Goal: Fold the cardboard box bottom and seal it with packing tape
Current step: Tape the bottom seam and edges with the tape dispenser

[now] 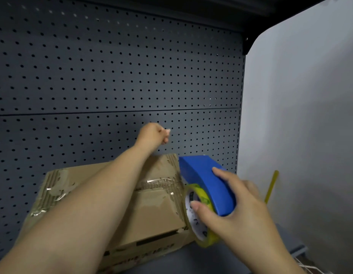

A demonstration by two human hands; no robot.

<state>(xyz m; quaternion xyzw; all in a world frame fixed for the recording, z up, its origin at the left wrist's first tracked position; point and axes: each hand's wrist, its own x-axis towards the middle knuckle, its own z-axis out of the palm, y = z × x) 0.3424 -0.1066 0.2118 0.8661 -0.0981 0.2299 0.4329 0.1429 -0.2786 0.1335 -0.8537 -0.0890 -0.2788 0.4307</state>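
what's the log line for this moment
left hand curled beyond box far edge, hold unclear | right hand grips dispenser at box right edge | clear tape across box top

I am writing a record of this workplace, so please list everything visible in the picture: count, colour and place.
cardboard box: one, brown, on the shelf, in front of the pegboard
tape dispenser: one, blue, at the box's right edge
tape roll: one, yellowish, in the dispenser
pegboard: one, dark grey, behind the box
shelf: one, dark grey, under the box
wall: one, pale grey, at right
thin stick: one, yellow, before the wall
left hand: one, raised before the pegboard, fingers curled; whether it holds something cannot be told
right hand: one, holding the dispenser
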